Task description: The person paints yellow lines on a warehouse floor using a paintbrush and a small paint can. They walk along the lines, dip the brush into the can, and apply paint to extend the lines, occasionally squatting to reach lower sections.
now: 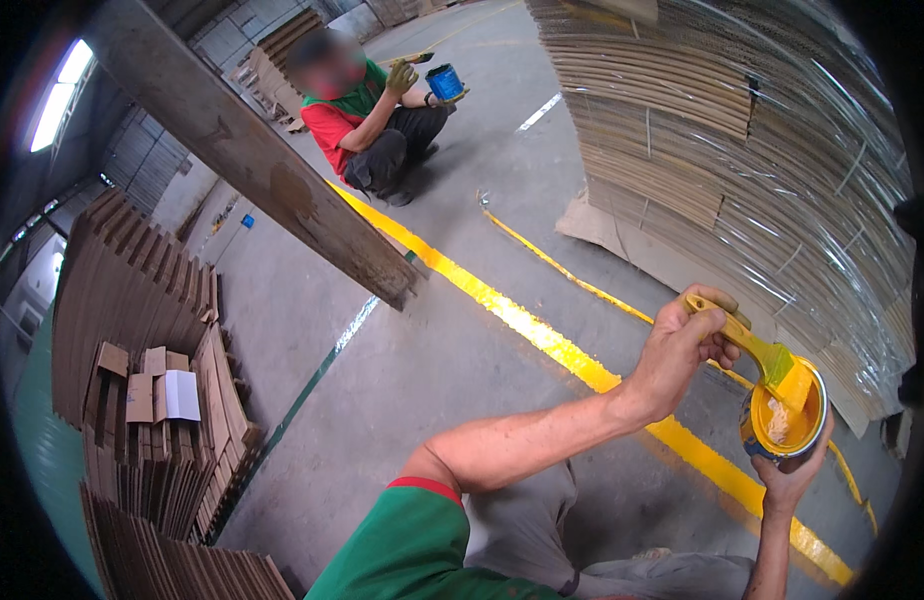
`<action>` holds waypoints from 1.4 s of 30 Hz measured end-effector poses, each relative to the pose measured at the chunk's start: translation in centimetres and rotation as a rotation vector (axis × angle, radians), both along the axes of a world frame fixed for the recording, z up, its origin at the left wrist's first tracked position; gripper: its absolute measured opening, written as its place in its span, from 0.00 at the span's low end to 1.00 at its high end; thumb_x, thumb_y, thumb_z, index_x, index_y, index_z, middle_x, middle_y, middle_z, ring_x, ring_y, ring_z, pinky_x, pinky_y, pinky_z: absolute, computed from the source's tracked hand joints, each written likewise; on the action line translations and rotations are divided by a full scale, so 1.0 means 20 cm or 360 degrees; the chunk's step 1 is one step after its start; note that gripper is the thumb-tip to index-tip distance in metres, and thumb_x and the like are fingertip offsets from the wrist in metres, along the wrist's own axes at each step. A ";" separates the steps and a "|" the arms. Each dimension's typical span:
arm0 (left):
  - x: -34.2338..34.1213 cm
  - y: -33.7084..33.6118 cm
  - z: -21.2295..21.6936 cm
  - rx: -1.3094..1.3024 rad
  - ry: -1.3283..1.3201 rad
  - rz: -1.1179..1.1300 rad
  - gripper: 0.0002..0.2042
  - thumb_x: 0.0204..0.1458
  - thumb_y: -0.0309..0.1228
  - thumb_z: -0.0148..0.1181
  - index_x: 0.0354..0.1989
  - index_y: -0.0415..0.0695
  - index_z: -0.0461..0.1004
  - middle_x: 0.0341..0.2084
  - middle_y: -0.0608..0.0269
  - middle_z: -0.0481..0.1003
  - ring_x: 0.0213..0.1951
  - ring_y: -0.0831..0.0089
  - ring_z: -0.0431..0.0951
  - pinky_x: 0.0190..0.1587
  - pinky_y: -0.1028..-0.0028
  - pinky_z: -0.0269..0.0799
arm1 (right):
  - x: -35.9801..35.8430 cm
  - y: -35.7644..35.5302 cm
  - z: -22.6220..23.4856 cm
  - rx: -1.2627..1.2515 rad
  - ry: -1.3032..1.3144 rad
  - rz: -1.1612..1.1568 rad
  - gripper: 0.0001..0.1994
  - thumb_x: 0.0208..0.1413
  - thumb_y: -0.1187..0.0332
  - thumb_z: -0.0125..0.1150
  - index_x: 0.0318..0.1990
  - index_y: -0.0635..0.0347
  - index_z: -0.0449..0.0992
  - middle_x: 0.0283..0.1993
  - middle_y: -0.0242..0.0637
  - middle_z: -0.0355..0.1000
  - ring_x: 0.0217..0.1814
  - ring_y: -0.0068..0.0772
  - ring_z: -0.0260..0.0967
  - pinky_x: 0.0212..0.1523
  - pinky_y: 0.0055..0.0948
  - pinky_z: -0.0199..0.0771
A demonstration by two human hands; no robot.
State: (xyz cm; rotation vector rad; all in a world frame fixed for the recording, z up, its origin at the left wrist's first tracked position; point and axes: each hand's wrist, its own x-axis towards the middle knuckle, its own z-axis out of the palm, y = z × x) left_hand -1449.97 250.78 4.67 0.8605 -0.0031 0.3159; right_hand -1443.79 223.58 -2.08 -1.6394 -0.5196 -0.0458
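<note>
My left hand (688,338) grips the handle of a yellow-smeared paintbrush (762,350). Its bristles dip into the mouth of a paint can (750,432), tilted toward me, with a blue outside and yellow paint inside. A pale patch shows on the can's inner wall. Around the can's lower right side wraps my right hand (797,475), its fingers partly hidden behind it. Below my left forearm, a wet, shiny yellow painted line (522,318) runs diagonally across the grey floor.
A co-worker (367,120) squats beyond the metal post (272,180), holding a brush (412,60) and a blue can (444,84). A thin yellow strip (572,272) lies along the wrapped cardboard stack (672,130) at right. More cardboard stacks (132,300) stand at left.
</note>
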 end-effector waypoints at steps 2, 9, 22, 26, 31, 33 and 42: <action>0.00 0.00 0.00 -0.0001 -0.0001 -0.0012 0.09 0.67 0.31 0.49 0.51 0.42 0.69 0.39 0.58 0.80 0.36 0.73 0.80 0.41 0.70 0.76 | 0.00 0.01 0.01 -0.0027 -0.0008 -0.0008 0.55 0.27 0.66 0.77 0.72 0.63 0.58 0.67 0.42 0.65 0.73 0.42 0.62 0.76 0.41 0.55; 0.00 0.00 0.00 -0.0039 0.0027 -0.0008 0.10 0.68 0.31 0.49 0.52 0.41 0.69 0.39 0.57 0.80 0.36 0.73 0.79 0.42 0.70 0.76 | -0.01 0.04 0.03 0.0091 0.0090 0.0039 0.57 0.26 0.65 0.77 0.72 0.63 0.56 0.68 0.42 0.63 0.73 0.43 0.61 0.77 0.42 0.55; 0.01 0.00 -0.02 -0.0031 -0.0008 -0.0020 0.10 0.68 0.32 0.49 0.52 0.41 0.69 0.40 0.57 0.80 0.36 0.73 0.79 0.41 0.71 0.75 | -0.01 0.03 0.02 -0.0005 0.0009 0.0021 0.56 0.29 0.63 0.77 0.72 0.63 0.56 0.68 0.43 0.63 0.73 0.43 0.61 0.76 0.42 0.54; 0.00 0.00 -0.01 -0.0034 0.0003 -0.0023 0.10 0.68 0.31 0.49 0.51 0.41 0.69 0.40 0.58 0.80 0.36 0.72 0.79 0.42 0.70 0.75 | -0.01 0.04 0.02 0.0023 0.0018 0.0039 0.56 0.29 0.64 0.77 0.72 0.63 0.55 0.68 0.43 0.63 0.73 0.43 0.61 0.76 0.42 0.54; -0.01 -0.01 0.00 -0.0035 -0.0010 -0.0004 0.10 0.68 0.32 0.50 0.52 0.41 0.69 0.39 0.57 0.79 0.36 0.72 0.79 0.42 0.70 0.75 | -0.01 0.02 0.01 0.0023 0.0025 0.0046 0.56 0.29 0.65 0.77 0.72 0.63 0.55 0.68 0.43 0.63 0.73 0.42 0.61 0.77 0.42 0.54; -0.01 -0.01 -0.01 -0.0040 0.0000 -0.0002 0.10 0.68 0.32 0.50 0.52 0.41 0.69 0.39 0.57 0.79 0.36 0.72 0.79 0.42 0.70 0.75 | -0.01 0.02 0.00 0.0005 -0.0003 0.0047 0.56 0.28 0.66 0.77 0.72 0.63 0.55 0.68 0.43 0.63 0.73 0.43 0.61 0.77 0.42 0.53; 0.00 -0.01 -0.02 -0.0043 -0.0033 -0.0010 0.10 0.68 0.33 0.51 0.51 0.42 0.69 0.38 0.59 0.79 0.36 0.73 0.79 0.41 0.70 0.76 | -0.02 0.02 0.01 0.0078 0.0064 0.0070 0.56 0.28 0.67 0.76 0.73 0.62 0.55 0.68 0.42 0.62 0.74 0.43 0.61 0.77 0.42 0.54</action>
